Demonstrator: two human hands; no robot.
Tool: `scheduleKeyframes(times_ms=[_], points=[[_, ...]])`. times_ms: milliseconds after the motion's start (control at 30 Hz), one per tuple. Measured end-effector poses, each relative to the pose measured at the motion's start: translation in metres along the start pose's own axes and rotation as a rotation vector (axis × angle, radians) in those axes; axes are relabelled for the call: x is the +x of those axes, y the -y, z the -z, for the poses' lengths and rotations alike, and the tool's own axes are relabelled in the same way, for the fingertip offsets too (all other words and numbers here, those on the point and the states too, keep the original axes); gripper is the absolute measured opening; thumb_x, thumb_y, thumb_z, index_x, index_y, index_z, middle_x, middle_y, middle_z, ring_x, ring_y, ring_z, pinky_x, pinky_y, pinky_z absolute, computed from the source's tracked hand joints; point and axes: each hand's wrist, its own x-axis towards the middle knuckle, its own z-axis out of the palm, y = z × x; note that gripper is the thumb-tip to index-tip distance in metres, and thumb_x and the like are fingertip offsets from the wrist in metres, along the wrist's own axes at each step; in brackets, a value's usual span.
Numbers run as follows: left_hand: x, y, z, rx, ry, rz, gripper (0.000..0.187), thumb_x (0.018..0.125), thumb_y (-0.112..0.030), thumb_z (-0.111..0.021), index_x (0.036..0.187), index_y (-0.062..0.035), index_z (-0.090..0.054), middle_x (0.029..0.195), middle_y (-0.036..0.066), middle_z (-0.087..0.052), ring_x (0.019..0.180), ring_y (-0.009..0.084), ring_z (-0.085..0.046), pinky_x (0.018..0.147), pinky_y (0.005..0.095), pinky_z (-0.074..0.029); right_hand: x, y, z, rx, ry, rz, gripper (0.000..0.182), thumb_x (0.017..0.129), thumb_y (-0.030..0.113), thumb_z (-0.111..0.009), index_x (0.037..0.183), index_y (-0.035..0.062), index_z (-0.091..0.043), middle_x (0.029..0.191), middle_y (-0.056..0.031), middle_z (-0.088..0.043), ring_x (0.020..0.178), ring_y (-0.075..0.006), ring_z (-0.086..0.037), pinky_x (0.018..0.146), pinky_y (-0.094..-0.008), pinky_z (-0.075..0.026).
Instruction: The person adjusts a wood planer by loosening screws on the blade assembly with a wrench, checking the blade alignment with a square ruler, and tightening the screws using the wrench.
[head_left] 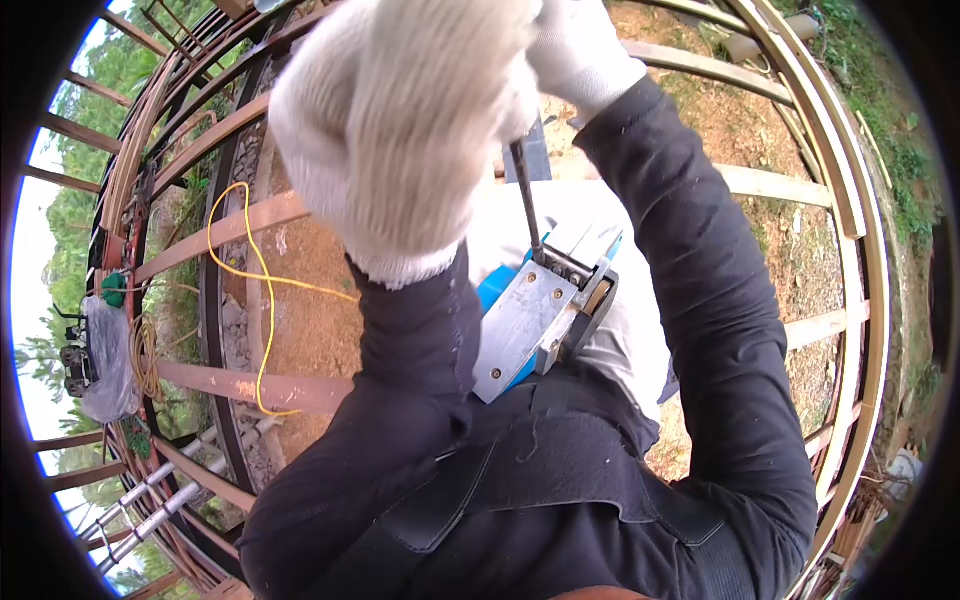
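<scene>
White knitted gloves cover both my hands. Closed and very near the camera, my left hand (410, 130) is around the upper end of a dark metal rod (527, 195). My right hand (585, 55) reaches in close beside it at the top; the left glove hides its fingers. The rod slants down to a blue tool with a flat silver metal plate (525, 320) fixed by several screws. That tool lies across my lap, on white cloth (625, 345). A dark housing with a tan part (597, 295) sits at its right side.
A yellow cord (268, 300) loops over reddish beams (250, 385) and bare soil at left. Wooden rails (850, 210) curve along the right, with grass beyond. A machine under clear plastic (105, 360) stands at the far left, near metal pipes (165, 510).
</scene>
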Motion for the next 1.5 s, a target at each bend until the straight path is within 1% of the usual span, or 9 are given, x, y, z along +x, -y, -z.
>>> scheduleKeyframes(times_ms=[133, 300, 467, 600, 667, 967, 1200, 1400, 1500], points=[[-0.004, -0.024, 0.005, -0.072, -0.059, 0.083, 0.032, 0.097, -0.027, -0.056, 0.071, -0.0077, -0.055, 0.062, 0.007, -0.054, 0.057, 0.0249, -0.053, 0.067, 0.0439, -0.053, 0.002, 0.009, -0.005, 0.081, -0.078, 0.086, 0.025, 0.076, 0.015, -0.076, 0.1, 0.0095, -0.071, 0.091, -0.0086, -0.07, 0.091, -0.0316, -0.067, 0.092, -0.0443, -0.05], [-0.023, -0.073, -0.004, 0.179, -0.519, 0.49, 0.038, 0.097, -0.029, -0.047, 0.063, -0.0124, -0.05, 0.058, 0.003, -0.043, 0.071, 0.0275, -0.05, 0.099, 0.059, -0.041, 0.007, 0.048, 0.015, 0.035, 0.201, -0.065, 0.021, 0.077, 0.018, -0.074, 0.096, 0.0123, -0.067, 0.085, -0.0049, -0.064, 0.088, -0.0278, -0.068, 0.083, -0.0429, -0.053], [-0.065, -0.086, 0.016, -0.886, -1.062, 0.168, 0.026, 0.104, -0.022, -0.044, 0.078, -0.0152, -0.043, 0.065, 0.0, -0.036, 0.061, 0.0162, -0.04, 0.062, 0.0336, -0.034, 0.021, 0.082, 0.031, -0.115, 0.307, 0.097, 0.03, 0.074, 0.025, -0.072, 0.102, 0.0144, -0.07, 0.085, -0.0045, -0.057, 0.087, -0.0247, -0.06, 0.091, -0.0467, -0.048], [-0.054, -0.084, -0.006, -0.2, -0.725, 0.253, 0.023, 0.105, -0.019, -0.046, 0.084, -0.016, -0.039, 0.071, -0.001, -0.03, 0.069, 0.0115, -0.041, 0.066, 0.0337, -0.038, 0.018, 0.069, 0.011, -0.059, 0.307, 0.121, 0.029, 0.076, 0.027, -0.073, 0.102, 0.0157, -0.07, 0.09, -0.0038, -0.059, 0.096, -0.0256, -0.061, 0.102, -0.0491, -0.044], [-0.058, -0.092, -0.01, 0.251, -0.592, 0.46, 0.031, 0.106, -0.021, -0.043, 0.076, -0.0142, -0.038, 0.071, 0.0, -0.031, 0.078, 0.0163, -0.041, 0.091, 0.0418, -0.037, 0.016, 0.055, 0.0, 0.111, 0.288, 0.149, 0.045, 0.073, 0.026, -0.077, 0.116, 0.016, -0.072, 0.093, -0.0034, -0.059, 0.096, -0.0276, -0.059, 0.103, -0.0497, -0.045], [-0.018, -0.071, -0.013, 0.21, -0.185, 0.14, 0.042, 0.105, -0.04, -0.049, 0.071, -0.0153, -0.047, 0.064, 0.001, -0.043, 0.065, 0.022, -0.052, 0.096, 0.053, -0.046, 0.01, 0.056, 0.0, -0.11, 0.199, 0.031, 0.038, 0.067, 0.024, -0.074, 0.104, 0.0153, -0.074, 0.096, -0.0037, -0.071, 0.092, -0.0253, -0.068, 0.09, -0.0449, -0.05], [-0.023, -0.067, -0.033, 0.442, -0.235, 0.119, 0.03, 0.1, -0.005, -0.055, 0.073, -0.0153, -0.047, 0.067, 0.003, -0.05, 0.059, 0.0149, -0.053, 0.06, 0.0261, -0.044, 0.0, 0.056, -0.003, -0.074, 0.072, -0.042, 0.033, 0.065, 0.022, -0.076, 0.097, 0.0136, -0.072, 0.089, -0.0032, -0.067, 0.089, -0.0259, -0.066, 0.088, -0.0448, -0.049], [-0.028, -0.059, -0.04, 0.356, -0.259, 0.073, 0.036, 0.094, 0.001, -0.05, 0.063, -0.0158, -0.041, 0.061, 0.003, -0.042, 0.055, 0.0216, -0.046, 0.063, 0.0378, -0.045, -0.005, 0.048, -0.004, -0.007, 0.001, -0.018, 0.034, 0.064, 0.022, -0.076, 0.097, 0.0124, -0.07, 0.084, -0.0027, -0.065, 0.084, -0.026, -0.064, 0.084, -0.0433, -0.048], [-0.019, -0.07, -0.04, 0.253, -0.224, 0.224, 0.023, 0.092, -0.023, -0.072, 0.073, -0.0148, -0.061, 0.067, 0.003, -0.058, 0.067, 0.0284, -0.063, 0.075, 0.0485, -0.056, -0.009, 0.043, -0.002, 0.007, -0.012, -0.044, 0.035, 0.062, 0.021, -0.076, 0.095, 0.0122, -0.071, 0.084, -0.0028, -0.066, 0.084, -0.0262, -0.064, 0.085, -0.0429, -0.048]])
